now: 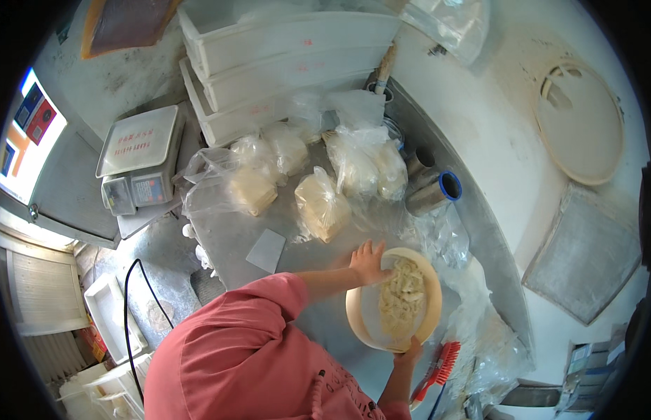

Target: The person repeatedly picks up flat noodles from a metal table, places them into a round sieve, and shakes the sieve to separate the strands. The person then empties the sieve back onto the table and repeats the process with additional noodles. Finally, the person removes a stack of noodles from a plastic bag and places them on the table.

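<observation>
A round sieve (433,294) with a pale rim is tilted over the metal worktable, and pale, clumpy shreds (401,296) lie on its mesh. My right hand (407,352) grips the rim at its near lower side. At the upper left of the rim is my left hand (366,263), fingers spread and thumb reaching over the edge; whether the palm presses on the rim is hard to see. A red-bristled brush (445,365) lies beside my right forearm. Beyond my left hand stands a knotted clear bag of pale, flat pieces (322,202).
More filled plastic bags (254,186) crowd the table's back, before stacked white crates (283,52). A grey scraper plate (266,251) lies left. Metal cylinders (433,197) and crumpled plastic sheeting (467,278) line the right edge. A scale (141,144) stands far left.
</observation>
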`<state>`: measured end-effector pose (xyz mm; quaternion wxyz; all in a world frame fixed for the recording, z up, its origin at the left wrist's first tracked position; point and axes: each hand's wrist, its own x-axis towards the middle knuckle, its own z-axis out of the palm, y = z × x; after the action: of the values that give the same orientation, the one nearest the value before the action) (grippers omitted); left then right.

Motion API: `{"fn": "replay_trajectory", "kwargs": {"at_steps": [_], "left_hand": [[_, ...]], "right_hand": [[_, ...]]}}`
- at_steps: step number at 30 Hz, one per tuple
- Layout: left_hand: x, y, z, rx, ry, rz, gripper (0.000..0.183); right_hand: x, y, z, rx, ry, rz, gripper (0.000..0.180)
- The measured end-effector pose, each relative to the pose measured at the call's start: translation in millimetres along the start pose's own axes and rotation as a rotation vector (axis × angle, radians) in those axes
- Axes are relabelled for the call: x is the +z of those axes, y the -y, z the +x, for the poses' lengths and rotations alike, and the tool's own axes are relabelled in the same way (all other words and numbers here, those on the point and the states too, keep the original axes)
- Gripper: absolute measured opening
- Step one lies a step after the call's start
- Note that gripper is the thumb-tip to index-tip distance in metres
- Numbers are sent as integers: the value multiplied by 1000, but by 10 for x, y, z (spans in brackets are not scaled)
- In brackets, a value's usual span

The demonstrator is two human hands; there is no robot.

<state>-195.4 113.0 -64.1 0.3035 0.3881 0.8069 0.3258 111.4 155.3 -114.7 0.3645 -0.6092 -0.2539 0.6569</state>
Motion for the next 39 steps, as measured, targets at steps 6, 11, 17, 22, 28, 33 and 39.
{"fn": "replay_trajectory", "kwargs": {"at_steps": [6, 11, 17, 22, 28, 33, 39], "left_hand": [[220, -3, -26, 690, 225, 368, 72], [513, 9, 478, 910, 530, 487, 61], [1044, -341, -145, 1107, 578, 706, 51], [881, -498, 192, 850, 468, 667, 50], [788, 183, 343, 1034, 683, 731, 53], [1221, 74, 77, 1037, 676, 705, 48], [1697, -34, 66, 666, 546, 100, 41]], "right_hand": [[61, -62, 100, -422, -101, -724, 50], [-120, -357, 451, -579, -384, -940, 46], [340, -77, -65, -414, -319, -880, 39], [253, -173, -37, -431, -392, -844, 37], [122, -335, 148, -586, -407, -844, 35], [225, -339, 131, -622, -394, -822, 33], [243, -195, 50, -519, -323, -859, 31]]}}
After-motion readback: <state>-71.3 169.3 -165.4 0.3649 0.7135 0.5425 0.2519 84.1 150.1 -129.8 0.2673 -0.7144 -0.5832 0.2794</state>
